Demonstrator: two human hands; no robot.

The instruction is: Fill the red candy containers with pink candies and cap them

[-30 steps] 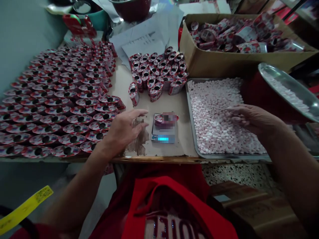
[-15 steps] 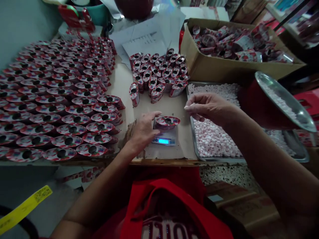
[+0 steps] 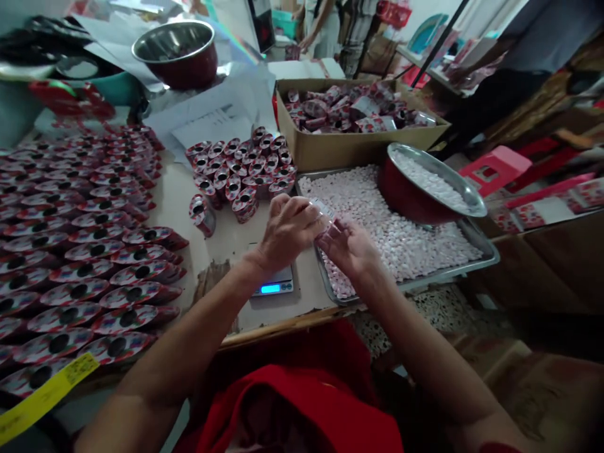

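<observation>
My left hand (image 3: 287, 231) and my right hand (image 3: 348, 250) meet just above the near corner of the metal tray (image 3: 486, 259) of pink-white candies. Both are closed round a small red-patterned container (image 3: 326, 209), of which only a pale edge shows between the fingers. Below my left wrist sits a small digital scale (image 3: 274, 287) with a lit blue display and a bare platform. A cluster of upright, open-topped containers (image 3: 240, 168) stands behind the hands. Rows of the same containers (image 3: 94, 251) lie to the left.
A red bowl (image 3: 415, 198) of candies rests in the tray. A cardboard box (image 3: 349, 141) of packaging is behind it, with papers (image 3: 212, 119) and a metal bowl (image 3: 177, 50) further back. A red stool (image 3: 493, 167) and other people stand at the right and rear.
The container has left the scale and is now held in both hands. My right hand came from the tray to meet my left. The view has swung right and upward.
</observation>
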